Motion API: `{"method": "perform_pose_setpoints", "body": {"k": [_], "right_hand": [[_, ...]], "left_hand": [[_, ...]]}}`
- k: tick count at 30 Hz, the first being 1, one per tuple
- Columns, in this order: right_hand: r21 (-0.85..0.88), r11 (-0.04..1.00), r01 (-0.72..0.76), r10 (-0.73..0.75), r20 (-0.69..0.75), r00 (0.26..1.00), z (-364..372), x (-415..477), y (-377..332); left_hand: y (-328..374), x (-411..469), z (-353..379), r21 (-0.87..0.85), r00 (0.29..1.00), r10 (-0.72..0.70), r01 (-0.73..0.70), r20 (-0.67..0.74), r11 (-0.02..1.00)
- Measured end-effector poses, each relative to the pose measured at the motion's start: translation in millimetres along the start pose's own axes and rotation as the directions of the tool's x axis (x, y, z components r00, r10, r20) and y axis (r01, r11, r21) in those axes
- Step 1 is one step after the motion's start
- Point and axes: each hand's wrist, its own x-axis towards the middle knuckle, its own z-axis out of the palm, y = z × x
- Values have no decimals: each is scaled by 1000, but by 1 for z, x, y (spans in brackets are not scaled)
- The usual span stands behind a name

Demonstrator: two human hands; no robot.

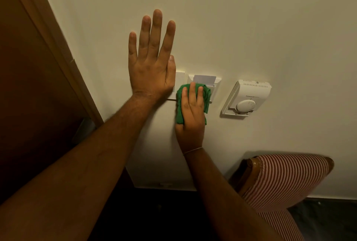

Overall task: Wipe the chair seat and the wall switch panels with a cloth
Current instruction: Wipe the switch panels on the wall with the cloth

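Note:
My right hand [191,113] presses a green cloth [206,98] flat against a white key-card switch panel [216,82] on the cream wall; a white card [204,78] stands in the panel's top slot. My left hand [152,57] lies flat on the wall with fingers spread, holding nothing, and covers most of a second white switch panel [180,78] just left of the first. The chair [286,181] with red-and-white striped upholstery and a wooden frame stands at the lower right, against the wall.
A white thermostat with a round dial [247,98] is mounted right of the panels. A brown wooden door and its frame [38,67] fill the left side. Dark floor [328,219] shows below the chair.

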Motion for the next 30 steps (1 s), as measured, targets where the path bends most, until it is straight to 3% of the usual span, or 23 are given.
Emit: {"method": "perform_pose_setpoints", "body": {"k": [14,30], "right_hand": [[-42,990,-135,125,-183,975,-20,-1,23],[-71,975,-212,217,71,973,-39,-30,24]], "left_hand": [[0,3,0,19,1000,11,-10,-26,1000],[3,3,-13,-20,999,-20,21,33,1000]]}}
